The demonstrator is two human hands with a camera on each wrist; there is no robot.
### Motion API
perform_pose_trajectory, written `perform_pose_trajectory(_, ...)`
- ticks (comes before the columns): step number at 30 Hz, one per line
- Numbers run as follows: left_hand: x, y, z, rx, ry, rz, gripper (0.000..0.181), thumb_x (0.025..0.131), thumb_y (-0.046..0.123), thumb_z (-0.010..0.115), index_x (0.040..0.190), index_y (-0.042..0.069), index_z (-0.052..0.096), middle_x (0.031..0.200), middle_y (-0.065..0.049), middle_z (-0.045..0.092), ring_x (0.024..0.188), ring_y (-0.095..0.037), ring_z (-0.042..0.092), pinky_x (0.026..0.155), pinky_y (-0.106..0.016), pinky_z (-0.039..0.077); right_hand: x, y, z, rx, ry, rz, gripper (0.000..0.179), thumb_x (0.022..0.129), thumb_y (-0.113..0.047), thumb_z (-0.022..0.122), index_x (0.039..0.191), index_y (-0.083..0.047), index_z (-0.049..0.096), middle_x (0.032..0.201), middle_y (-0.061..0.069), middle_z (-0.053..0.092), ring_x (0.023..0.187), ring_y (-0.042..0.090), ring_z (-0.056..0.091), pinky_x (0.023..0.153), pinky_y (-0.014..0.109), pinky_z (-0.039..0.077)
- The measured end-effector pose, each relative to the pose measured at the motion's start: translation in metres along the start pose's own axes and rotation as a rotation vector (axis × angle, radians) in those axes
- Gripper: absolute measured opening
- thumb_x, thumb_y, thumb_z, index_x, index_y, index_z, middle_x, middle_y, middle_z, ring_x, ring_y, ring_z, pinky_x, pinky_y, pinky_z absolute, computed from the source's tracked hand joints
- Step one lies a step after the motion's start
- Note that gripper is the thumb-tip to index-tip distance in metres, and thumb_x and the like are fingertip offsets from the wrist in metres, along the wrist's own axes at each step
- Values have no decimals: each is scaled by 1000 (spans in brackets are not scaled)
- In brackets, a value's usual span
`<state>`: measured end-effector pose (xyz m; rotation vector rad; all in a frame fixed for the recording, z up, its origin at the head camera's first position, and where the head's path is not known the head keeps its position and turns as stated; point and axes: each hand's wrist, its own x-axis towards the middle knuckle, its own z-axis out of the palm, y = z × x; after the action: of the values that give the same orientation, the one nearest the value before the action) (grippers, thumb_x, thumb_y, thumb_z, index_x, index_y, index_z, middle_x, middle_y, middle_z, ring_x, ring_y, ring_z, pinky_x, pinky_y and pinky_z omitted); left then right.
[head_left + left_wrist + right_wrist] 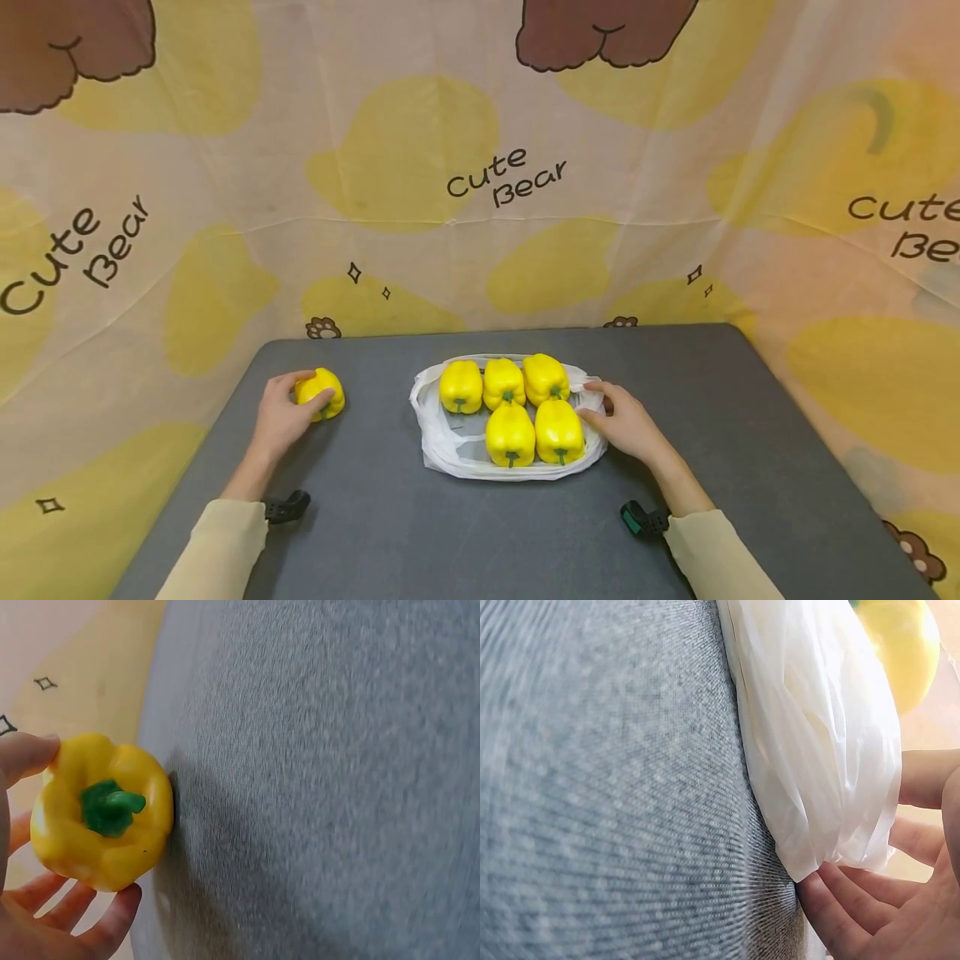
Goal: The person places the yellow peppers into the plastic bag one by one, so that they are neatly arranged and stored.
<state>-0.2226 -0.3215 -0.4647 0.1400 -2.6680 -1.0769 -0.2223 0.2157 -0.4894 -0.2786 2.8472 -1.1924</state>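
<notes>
My left hand grips a yellow bell pepper near the table's left side, thumb on one side and fingers on the other. Its green stem faces the camera in the left wrist view, and the pepper's side is right at the table surface. A white plastic bag sits at the middle of the table with its mouth spread wide. Inside it several yellow bell peppers stand in two rows. At the bag's right edge my right hand holds the plastic, fingertips against its lower outside.
The grey table reaches back to a hanging cloth printed with bears and lettering, which also encloses both sides. Inside the bag, the front left part shows bare plastic. Dark wrist devices are strapped on both wrists.
</notes>
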Motion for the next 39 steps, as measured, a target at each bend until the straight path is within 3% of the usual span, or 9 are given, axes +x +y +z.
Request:
perform_pose_trajectory(14,-2,24,18,-8,-54,55,62,92,39,75,136,-2,59,139,-25,46,128,-41,42,105,-57,34,1,1,1,-4,1,-10,57,97,-34,68,142,-2,54,147,26,49,117,39,56,99,58,47)
perform_pose_trajectory(24,-9,55,27,-32,-51,146,56,89,34,79,131,0,63,136,-22,48,124,-40,46,100,-57,38,2,2,0,-11,-1,-19,59,97,-34,68,144,-2,53,149,26,47,118,39,56,99,58,47)
perform_pose_trajectory(32,-14,77,32,-81,-66,201,52,87,29,82,130,5,64,136,-17,49,120,-35,49,91,-53,53,3,3,0,-5,-1,-20,58,97,-34,68,144,-2,53,150,25,46,119,40,55,100,58,47)
perform_pose_trajectory(39,-20,95,34,-116,-79,257,48,87,26,81,128,7,65,136,-14,49,119,-33,50,88,-50,53,2,2,0,-2,-1,-23,59,97,-34,68,144,-1,53,150,25,46,120,40,55,101,58,46)
